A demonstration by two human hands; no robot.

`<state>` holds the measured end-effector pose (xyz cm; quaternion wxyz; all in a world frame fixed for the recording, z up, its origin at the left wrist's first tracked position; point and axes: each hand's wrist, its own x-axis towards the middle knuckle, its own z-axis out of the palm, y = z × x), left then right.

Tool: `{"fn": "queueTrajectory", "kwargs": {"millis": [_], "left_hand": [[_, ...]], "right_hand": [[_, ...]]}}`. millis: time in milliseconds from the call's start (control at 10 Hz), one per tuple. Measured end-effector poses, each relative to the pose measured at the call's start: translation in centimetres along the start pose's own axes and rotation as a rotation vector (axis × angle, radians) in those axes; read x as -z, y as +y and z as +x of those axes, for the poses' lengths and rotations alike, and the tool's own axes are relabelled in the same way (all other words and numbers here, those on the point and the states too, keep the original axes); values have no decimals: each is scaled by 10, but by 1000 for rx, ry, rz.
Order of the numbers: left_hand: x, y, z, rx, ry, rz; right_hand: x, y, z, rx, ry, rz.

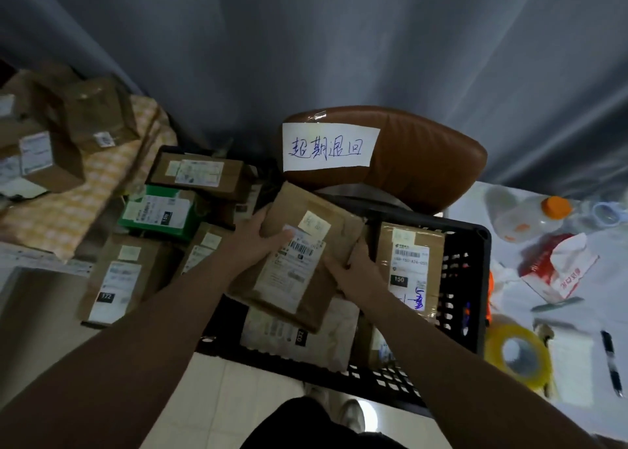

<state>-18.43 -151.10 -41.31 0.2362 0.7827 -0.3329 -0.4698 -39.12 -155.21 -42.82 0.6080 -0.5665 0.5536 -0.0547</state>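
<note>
Both hands are on one brown parcel (316,210).
- Left hand (249,241): clamps the parcel's left edge, thumb on top beside the barcode label, fingers wrapped under.
- Right hand (353,271): grips the lower right edge, thumb on top, fingers curled beneath with the tips hidden.

The parcel is tilted and held over the black crate (475,278). I can't tell whether its low corner rests on the load below or clears it.

Near to far:
- Straight under the hands: a white soft-pack parcel (326,333) lies flat in the crate.
- Just right of the right hand: a box marked 150 (409,261) is in the crate, close to its far wall.
- Left of the left hand, outside the crate: a box marked 172 (115,278), a green box (159,210) and, further off, a flat brown box (200,173).
- Well right of the right hand: a tape roll (520,357) on the white table.
- Beyond both hands: a brown chair back (424,156) with a handwritten paper sign (329,146) taped on.

My read is that this is a sort into the crate, roughly mid-job. At least two parcels are loaded and one is in hand, not yet set down. Several sit outside on the left, and whether all of those go in can't be judged from here.
</note>
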Motion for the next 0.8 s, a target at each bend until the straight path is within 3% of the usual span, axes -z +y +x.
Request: {"fn": "queueTrajectory", "kwargs": {"millis": [100, 300, 600, 800], "left_hand": [[1, -9, 2, -65, -8, 19], [5, -14, 3, -234, 141, 10], [7, -19, 6, -204, 132, 333], [18, -11, -24, -213, 238, 729]], "right_hand": [[-1, -7, 10, 45, 78, 17], [0, -19, 31, 149, 62, -56], [-9, -17, 40, 134, 40, -236], [14, -36, 20, 234, 104, -726]]}}
